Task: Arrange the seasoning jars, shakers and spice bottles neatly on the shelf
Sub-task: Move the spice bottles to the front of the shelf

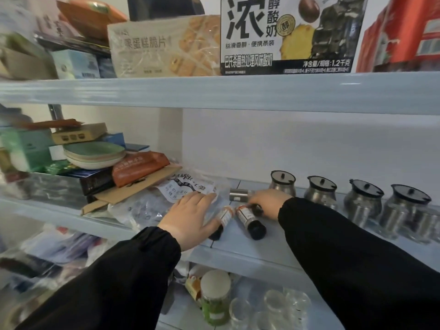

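Four steel seasoning jars with black lids, the first [282,184] and the last [404,206], stand in a row on the right of the middle shelf [240,256]. A small steel shaker [239,194] lies on its side left of them. My right hand [269,201] curls its fingers over the shaker's right end, and a dark cap shows under the palm. Two dark spice bottles with orange labels, one [225,216] and the other [251,222], lie in front. My left hand [190,217] rests flat on a clear plastic bag [142,208], its edge touching the left bottle.
Boxes, plates [95,154] and a brown pouch [140,166] crowd the shelf's left side. Large food cartons [285,34] fill the shelf above. Below stand a green-filled jar [215,296] and several clear glass cups [273,308].
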Demonstrator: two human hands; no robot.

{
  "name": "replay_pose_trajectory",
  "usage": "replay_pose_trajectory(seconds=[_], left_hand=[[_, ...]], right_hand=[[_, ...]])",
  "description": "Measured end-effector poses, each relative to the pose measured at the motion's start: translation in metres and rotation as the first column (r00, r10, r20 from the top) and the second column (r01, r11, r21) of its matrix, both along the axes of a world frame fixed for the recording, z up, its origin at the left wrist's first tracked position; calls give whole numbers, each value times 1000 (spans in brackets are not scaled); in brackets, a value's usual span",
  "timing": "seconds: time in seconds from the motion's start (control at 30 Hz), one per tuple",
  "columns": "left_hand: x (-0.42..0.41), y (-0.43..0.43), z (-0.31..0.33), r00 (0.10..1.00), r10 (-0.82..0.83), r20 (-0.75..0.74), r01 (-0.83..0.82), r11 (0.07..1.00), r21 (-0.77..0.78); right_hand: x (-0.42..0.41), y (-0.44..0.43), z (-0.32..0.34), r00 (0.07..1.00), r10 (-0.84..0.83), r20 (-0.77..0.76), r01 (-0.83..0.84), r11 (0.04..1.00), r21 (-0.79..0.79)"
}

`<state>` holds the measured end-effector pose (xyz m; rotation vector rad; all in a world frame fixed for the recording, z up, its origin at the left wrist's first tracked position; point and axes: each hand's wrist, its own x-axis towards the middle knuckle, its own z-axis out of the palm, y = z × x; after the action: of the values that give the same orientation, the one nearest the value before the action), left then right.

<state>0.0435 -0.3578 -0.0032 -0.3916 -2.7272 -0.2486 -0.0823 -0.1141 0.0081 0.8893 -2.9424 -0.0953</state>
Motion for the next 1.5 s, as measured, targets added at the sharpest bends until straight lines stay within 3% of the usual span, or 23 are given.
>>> replay_pose_trajectory(seconds=[0.1,0.2,0.27,0.5,0.7,1.4,1.5], left_hand=[[-2,4,0,1000,-21,-5,21,1000,17],[-5,13,0,999,-45,-16,46,999,27],[-8,21,0,997,-70,-36,71,997,42],[-18,57,4,985,-156,-70,162,983,83],[-21,73,3,977,-188,-99,199,973,120],[-19,66,-4,982,-177,-61,184,973,136],[-21,61,-5,985,-163,-59,170,977,132]], right_hand=[[5,15,14,998,-63,15,63,997,-38],[12,36,35,984,-175,21,175,959,-222],[19,49,45,971,-221,92,238,935,-261],[38,82,56,958,-269,101,281,952,-125],[42,101,64,964,-223,142,250,944,-215],[28,106,57,956,-276,96,289,939,-186],[30,103,61,958,-285,19,283,940,-192]])
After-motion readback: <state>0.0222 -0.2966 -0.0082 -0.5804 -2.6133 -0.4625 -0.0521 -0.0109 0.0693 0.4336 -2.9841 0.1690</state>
